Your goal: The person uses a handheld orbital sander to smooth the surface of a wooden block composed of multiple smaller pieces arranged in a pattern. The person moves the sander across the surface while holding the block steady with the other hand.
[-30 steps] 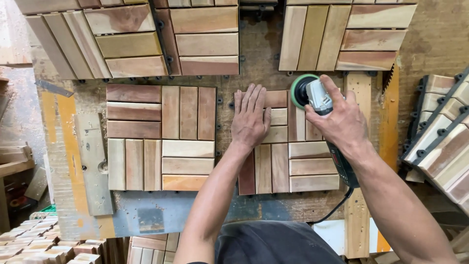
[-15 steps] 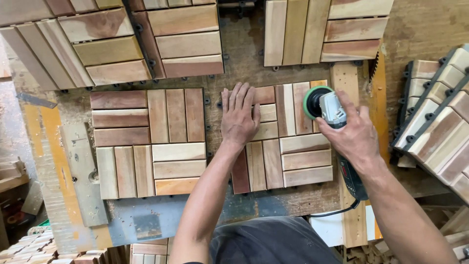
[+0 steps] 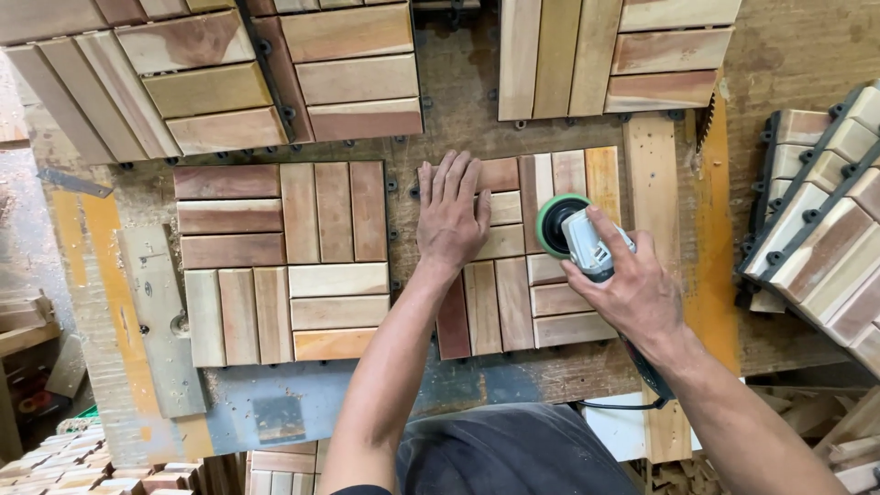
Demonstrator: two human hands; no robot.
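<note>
A: What do the hands do?
B: The right hand (image 3: 631, 291) is closed around a grey sander (image 3: 587, 240); its green disc lies on the wooden tile (image 3: 513, 302) at the middle of the surface (image 3: 458, 137). The left hand (image 3: 451, 220) lies flat, fingers open, on this tile's 10 o'clock corner, holding nothing.
A: And farther away?
B: A second tile (image 3: 284, 261) lies at 9 o'clock, more tiles (image 3: 275, 73) at 12.

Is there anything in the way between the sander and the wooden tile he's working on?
Nothing visible. The sander, held in the right hand, has its green-rimmed disc right over the wooden tile. The left hand lies flat on the tile's left part, beside the disc and apart from it.
</note>
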